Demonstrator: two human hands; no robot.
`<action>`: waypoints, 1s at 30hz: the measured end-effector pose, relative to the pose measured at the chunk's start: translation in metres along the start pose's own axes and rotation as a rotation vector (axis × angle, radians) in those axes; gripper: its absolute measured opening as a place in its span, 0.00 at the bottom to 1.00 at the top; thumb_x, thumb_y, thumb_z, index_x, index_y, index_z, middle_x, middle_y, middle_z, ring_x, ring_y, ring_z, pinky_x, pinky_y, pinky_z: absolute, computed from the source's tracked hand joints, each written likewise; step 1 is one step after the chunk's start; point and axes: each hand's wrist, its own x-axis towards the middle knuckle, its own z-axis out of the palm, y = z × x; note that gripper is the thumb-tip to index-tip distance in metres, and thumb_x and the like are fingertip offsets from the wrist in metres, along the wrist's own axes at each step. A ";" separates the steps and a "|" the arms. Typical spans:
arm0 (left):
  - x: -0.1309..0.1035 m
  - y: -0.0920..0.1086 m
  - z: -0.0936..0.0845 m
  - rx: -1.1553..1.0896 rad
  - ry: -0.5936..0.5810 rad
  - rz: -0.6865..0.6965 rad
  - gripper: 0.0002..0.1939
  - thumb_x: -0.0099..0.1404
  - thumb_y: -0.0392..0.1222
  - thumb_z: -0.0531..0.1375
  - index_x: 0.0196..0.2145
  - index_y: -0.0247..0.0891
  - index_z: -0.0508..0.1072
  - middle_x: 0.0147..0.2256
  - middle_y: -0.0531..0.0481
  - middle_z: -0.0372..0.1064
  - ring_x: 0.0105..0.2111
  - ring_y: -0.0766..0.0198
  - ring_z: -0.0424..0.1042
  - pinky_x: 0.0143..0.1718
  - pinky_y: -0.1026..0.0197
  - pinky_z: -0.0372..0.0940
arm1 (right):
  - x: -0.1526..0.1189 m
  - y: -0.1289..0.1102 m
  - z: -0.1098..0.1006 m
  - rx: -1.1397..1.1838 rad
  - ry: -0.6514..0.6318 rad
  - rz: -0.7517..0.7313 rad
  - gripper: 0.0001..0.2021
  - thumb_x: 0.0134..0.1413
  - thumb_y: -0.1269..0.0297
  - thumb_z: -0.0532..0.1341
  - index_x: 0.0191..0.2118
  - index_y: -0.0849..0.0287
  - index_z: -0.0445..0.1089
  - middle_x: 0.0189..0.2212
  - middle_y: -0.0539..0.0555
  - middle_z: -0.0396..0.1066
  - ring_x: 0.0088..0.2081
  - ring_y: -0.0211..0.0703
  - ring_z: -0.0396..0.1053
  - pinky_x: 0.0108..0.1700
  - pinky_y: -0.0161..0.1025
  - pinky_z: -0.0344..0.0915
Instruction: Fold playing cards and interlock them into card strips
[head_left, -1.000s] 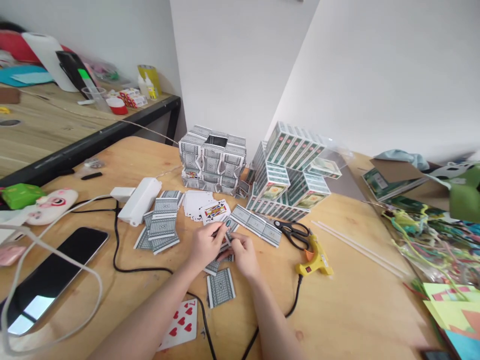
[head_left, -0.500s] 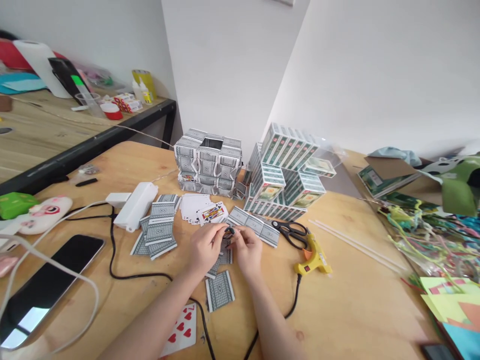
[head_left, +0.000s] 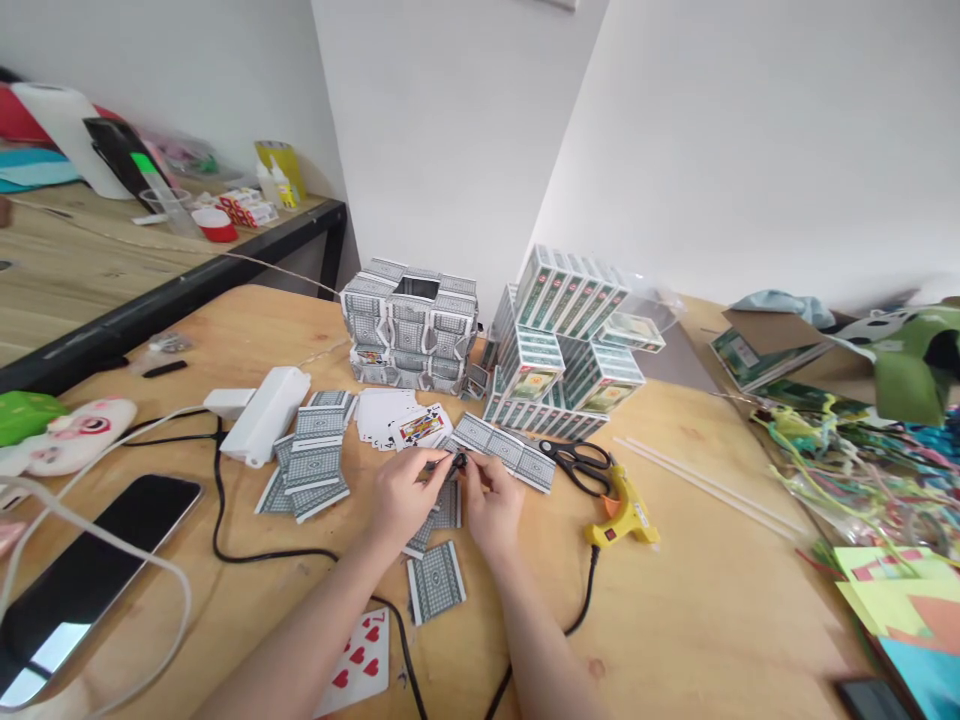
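Note:
My left hand (head_left: pixel 403 498) and my right hand (head_left: pixel 495 508) meet in the middle of the table, fingertips pinching a small black object (head_left: pixel 459 461) between them. It is too small and too covered to name. Below the fingers lie folded playing cards (head_left: pixel 436 582) with grey patterned backs. A joined strip of such cards (head_left: pixel 504 450) rests just beyond my right hand. Past my left hand, a loose pile of folded cards (head_left: pixel 316 462) sits beside a fanned stack of white card faces (head_left: pixel 384 415). A hollow block built from folded cards (head_left: pixel 409 330) stands behind.
Card boxes (head_left: pixel 529 365) are stacked at the back. Scissors (head_left: pixel 576 465) and a yellow glue gun (head_left: pixel 622 515) lie to the right, near white glue sticks (head_left: pixel 705 485). A black cord (head_left: pixel 259 553), a white power strip (head_left: pixel 266 415) and a phone (head_left: pixel 97 590) are on the left.
The small black object has turned between my fingertips, from an arched shape to a more bunched one. Both hands stay at the same place; the view has shifted slightly.

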 end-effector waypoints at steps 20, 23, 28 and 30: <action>-0.007 0.001 0.006 0.002 -0.069 0.000 0.08 0.60 0.39 0.55 0.34 0.38 0.73 0.30 0.50 0.75 0.29 0.66 0.73 0.33 0.65 0.66 | 0.002 0.000 0.000 0.085 -0.022 0.037 0.10 0.51 0.63 0.56 0.38 0.58 0.69 0.38 0.56 0.73 0.37 0.43 0.72 0.40 0.39 0.69; -0.008 -0.001 0.008 0.019 -0.105 0.006 0.10 0.60 0.37 0.54 0.38 0.38 0.73 0.31 0.50 0.75 0.29 0.66 0.73 0.33 0.66 0.67 | 0.004 0.001 -0.002 0.049 0.010 0.039 0.09 0.53 0.64 0.54 0.36 0.58 0.69 0.38 0.56 0.74 0.40 0.43 0.71 0.42 0.40 0.67; -0.010 -0.003 0.010 0.043 -0.152 0.033 0.13 0.58 0.35 0.54 0.41 0.38 0.72 0.31 0.50 0.75 0.28 0.66 0.73 0.30 0.66 0.66 | 0.004 0.004 -0.003 0.006 0.057 0.052 0.09 0.54 0.63 0.53 0.32 0.57 0.69 0.35 0.53 0.75 0.39 0.42 0.72 0.42 0.38 0.66; -0.011 -0.002 0.009 0.043 -0.165 0.046 0.14 0.58 0.34 0.53 0.41 0.38 0.72 0.31 0.50 0.75 0.28 0.66 0.73 0.31 0.66 0.66 | 0.004 0.005 -0.003 0.002 0.047 0.055 0.09 0.54 0.64 0.52 0.33 0.57 0.69 0.36 0.53 0.75 0.38 0.42 0.72 0.41 0.37 0.66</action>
